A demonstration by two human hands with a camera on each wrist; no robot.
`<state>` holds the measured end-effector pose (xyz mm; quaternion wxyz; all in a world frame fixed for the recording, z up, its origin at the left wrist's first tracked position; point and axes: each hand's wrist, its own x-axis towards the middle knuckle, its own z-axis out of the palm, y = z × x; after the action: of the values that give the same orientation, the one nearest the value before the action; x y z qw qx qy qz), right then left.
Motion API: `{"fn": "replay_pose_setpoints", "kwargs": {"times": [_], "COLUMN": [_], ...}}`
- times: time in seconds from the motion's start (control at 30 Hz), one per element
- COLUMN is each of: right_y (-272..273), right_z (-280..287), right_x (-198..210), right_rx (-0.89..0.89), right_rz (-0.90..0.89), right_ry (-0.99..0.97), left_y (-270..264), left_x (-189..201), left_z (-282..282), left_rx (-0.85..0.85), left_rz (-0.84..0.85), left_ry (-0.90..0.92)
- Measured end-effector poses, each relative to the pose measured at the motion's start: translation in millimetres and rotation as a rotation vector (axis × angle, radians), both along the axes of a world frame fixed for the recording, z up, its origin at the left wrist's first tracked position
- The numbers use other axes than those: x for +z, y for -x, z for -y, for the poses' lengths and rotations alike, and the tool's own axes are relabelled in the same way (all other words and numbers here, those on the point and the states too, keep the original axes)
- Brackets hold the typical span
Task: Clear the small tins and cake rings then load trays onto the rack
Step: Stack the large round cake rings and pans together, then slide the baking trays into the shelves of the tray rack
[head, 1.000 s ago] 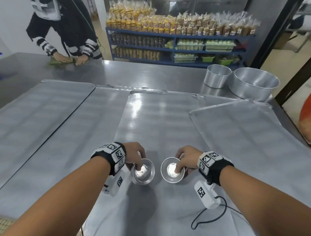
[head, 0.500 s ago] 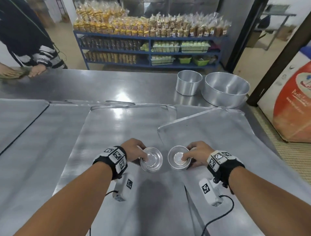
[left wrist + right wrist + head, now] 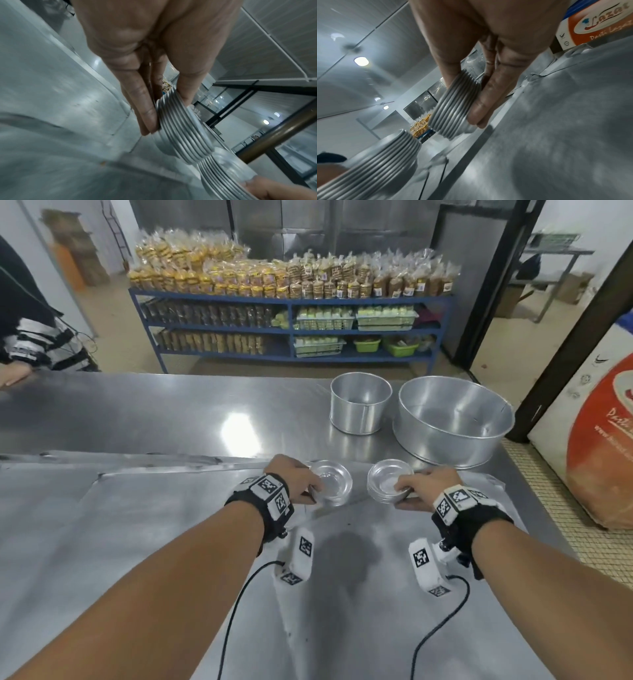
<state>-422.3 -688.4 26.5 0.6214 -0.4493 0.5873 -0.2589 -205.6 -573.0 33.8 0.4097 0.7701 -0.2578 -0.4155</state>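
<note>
Since a second ago both hands have carried their stacks of small tins from the near middle of the trays to the far right end, close to the two cake rings.

Head view: the left hand [image 3: 297,481] pinches the left stack of tins [image 3: 331,483], thumb inside the top tin, fingers under. The right hand [image 3: 423,487] pinches the right stack of tins [image 3: 386,485] the same way. The two stacks sit side by side, just apart, over the far edge of the trays [image 3: 144,542]. Beyond them on the steel table [image 3: 154,412] stand two cake rings: a small cake ring [image 3: 360,402] on the left and a large cake ring [image 3: 452,419] on the right. At the far left, another person's striped sleeve [image 3: 37,345] shows; behind is a blue shelf [image 3: 291,330] of packed goods.

Left wrist view: here the stack's rims can be counted, about ten, nested; the thumb [image 3: 193,75] presses one side and the fingers [image 3: 145,108] the other. The other stack appears lower right.

Right wrist view: about ten rims again in the held stack, clamped between thumb and fingers, held clear above the tray surface, which the head view does not show.
</note>
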Motion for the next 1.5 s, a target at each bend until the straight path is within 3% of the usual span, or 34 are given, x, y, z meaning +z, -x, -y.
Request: {"fn": "replay_pose_setpoints", "kwargs": {"times": [0.23, 0.43, 0.87, 1.03, 1.17, 1.33, 1.5], "right_y": [-26.3, -51.0, -64.4, -47.8, -21.6, 12.1, 48.3], "right_z": [77.3, 111.6, 126.9, 131.0, 147.5, 66.2, -15.6], "right_x": [-28.3, -50.9, -72.0, -69.9, -83.6, -35.7, -28.1], "right_rx": [-0.085, -0.059, -0.026, -0.012, 0.056, 0.16, 0.341], "right_rz": [0.074, 0.084, 0.091, 0.059, -0.106, -0.217, -0.685], "right_ry": [-0.008, 0.065, 0.06, 0.048, 0.151, 0.124, 0.316], "left_y": [-6.9, -11.9, -19.8, -12.3, 1.4, 30.2, 55.2], "left_x": [-25.1, -43.2, -66.7, -59.4, -45.6, -30.1, -25.9], "left_z": [87.8, 138.1, 162.3, 150.3, 127.6, 74.4, 5.2], "left_rx": [0.076, 0.09, 0.16, 0.022, -0.066, -0.324, -0.62], "left_rz": [0.026, 0.056, 0.145, 0.277, 0.344, 0.492, 0.709], "left_ry": [0.07, 0.061, 0.009, -0.034, -0.084, -0.159, -0.403]}}
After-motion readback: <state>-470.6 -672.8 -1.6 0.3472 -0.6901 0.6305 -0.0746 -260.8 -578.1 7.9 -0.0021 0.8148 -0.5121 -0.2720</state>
